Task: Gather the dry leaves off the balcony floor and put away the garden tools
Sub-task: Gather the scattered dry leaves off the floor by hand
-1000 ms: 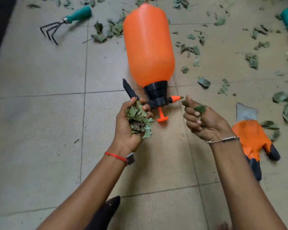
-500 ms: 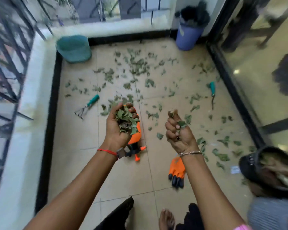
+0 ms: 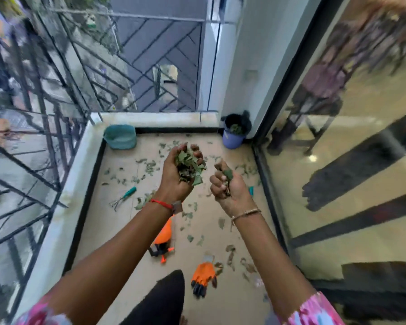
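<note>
Both hands are raised over the middle of the balcony floor [image 3: 223, 299], palms up.

Left hand [image 3: 176, 181]: cupped, fingers curled up around a heap of dry leaves [image 3: 188, 167]. The heap fills the palm, stands above the fingertips, and spills over the edge toward the right hand.

Right hand [image 3: 229, 194]: closed to a loose fist. A small leaf clump [image 3: 227, 175] is pinched between thumb and curled fingers, one leaf standing up out of the grip. The two hands are near each other but apart.

Loose leaves [image 3: 150, 167] lie scattered across the floor, thickest toward the far edge and along the right edge.

Tools on the floor:
- Hand rake [image 3: 124, 198], teal handle, near the left edge.
- Orange spray bottle [image 3: 162, 234], on its side, partly hidden under the left forearm.
- Orange glove [image 3: 203, 275], dark fingertips, toward the near edge.
- Teal-handled tool [image 3: 251, 190], at the right edge, mostly hidden behind the right hand; type cannot be told.

Far left corner: teal bucket [image 3: 120, 137]. Far right corner: purple bin [image 3: 233, 140] with a black liner and green matter inside.
</note>
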`<move>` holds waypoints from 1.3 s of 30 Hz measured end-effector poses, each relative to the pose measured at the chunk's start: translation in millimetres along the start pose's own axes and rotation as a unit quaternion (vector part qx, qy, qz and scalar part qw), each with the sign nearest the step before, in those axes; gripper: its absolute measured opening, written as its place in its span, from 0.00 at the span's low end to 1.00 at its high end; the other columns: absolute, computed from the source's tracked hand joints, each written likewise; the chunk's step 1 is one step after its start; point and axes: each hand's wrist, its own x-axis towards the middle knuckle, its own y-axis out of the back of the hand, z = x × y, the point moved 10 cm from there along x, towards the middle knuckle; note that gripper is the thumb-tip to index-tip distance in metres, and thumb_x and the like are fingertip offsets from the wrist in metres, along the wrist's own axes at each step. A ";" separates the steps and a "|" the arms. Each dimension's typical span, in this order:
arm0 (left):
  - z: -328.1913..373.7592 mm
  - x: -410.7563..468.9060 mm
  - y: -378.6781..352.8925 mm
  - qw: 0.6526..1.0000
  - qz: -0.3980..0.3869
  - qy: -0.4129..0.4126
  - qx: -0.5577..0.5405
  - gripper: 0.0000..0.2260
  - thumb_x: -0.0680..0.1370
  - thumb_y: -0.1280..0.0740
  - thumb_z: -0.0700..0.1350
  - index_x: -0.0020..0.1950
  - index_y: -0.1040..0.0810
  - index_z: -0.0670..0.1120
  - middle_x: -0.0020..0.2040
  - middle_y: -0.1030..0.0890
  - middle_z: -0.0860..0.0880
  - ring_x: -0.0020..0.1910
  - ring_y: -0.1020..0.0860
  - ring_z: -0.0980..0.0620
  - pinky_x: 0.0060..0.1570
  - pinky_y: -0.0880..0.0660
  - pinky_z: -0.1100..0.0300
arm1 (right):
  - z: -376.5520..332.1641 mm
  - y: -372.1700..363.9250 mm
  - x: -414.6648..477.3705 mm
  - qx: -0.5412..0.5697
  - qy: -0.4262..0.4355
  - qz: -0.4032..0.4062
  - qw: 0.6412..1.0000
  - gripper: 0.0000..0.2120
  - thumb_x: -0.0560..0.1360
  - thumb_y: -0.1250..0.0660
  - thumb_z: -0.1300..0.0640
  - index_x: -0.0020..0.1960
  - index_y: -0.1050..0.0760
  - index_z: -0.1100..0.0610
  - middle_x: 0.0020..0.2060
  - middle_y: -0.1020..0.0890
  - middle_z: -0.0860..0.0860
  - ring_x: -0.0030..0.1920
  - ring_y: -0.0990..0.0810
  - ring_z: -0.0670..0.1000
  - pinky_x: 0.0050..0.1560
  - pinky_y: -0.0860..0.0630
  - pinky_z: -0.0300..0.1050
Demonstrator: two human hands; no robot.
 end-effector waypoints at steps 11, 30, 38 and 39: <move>11.1 167.9 1.3 0.999 0.001 0.023 -0.024 0.18 0.50 0.18 0.38 0.34 0.22 0.41 0.31 0.25 0.48 0.29 0.24 0.52 0.31 0.25 0.65 | -113.8 -3.5 104.5 -0.010 0.021 0.030 0.999 0.14 0.79 0.48 0.59 0.34 0.39 0.58 0.16 0.38 0.49 0.14 0.42 0.43 0.11 0.46 0.33; 2.0 540.0 16.3 0.984 0.173 0.027 -0.018 0.03 0.72 0.39 0.44 0.40 0.29 0.44 0.34 0.26 0.50 0.29 0.26 0.54 0.29 0.26 0.65 | -357.1 25.1 460.5 -0.032 0.073 0.120 0.990 0.17 0.80 0.45 0.52 0.34 0.37 0.56 0.17 0.37 0.46 0.15 0.40 0.42 0.16 0.49 0.29; -36.3 753.9 95.5 0.966 0.254 0.038 -0.027 0.10 0.73 0.39 0.43 0.33 0.22 0.45 0.32 0.24 0.48 0.28 0.26 0.55 0.28 0.27 0.65 | -410.0 139.5 672.6 -0.250 -0.019 0.210 0.945 0.18 0.79 0.41 0.52 0.32 0.36 0.56 0.19 0.35 0.47 0.17 0.39 0.43 0.19 0.40 0.33; -42.5 777.8 115.3 0.962 0.268 0.035 -0.031 0.09 0.72 0.39 0.42 0.33 0.23 0.45 0.33 0.24 0.48 0.28 0.26 0.55 0.28 0.27 0.64 | -412.6 158.2 699.0 -0.270 -0.016 0.219 0.937 0.18 0.79 0.41 0.53 0.32 0.36 0.56 0.20 0.35 0.48 0.17 0.39 0.44 0.19 0.41 0.33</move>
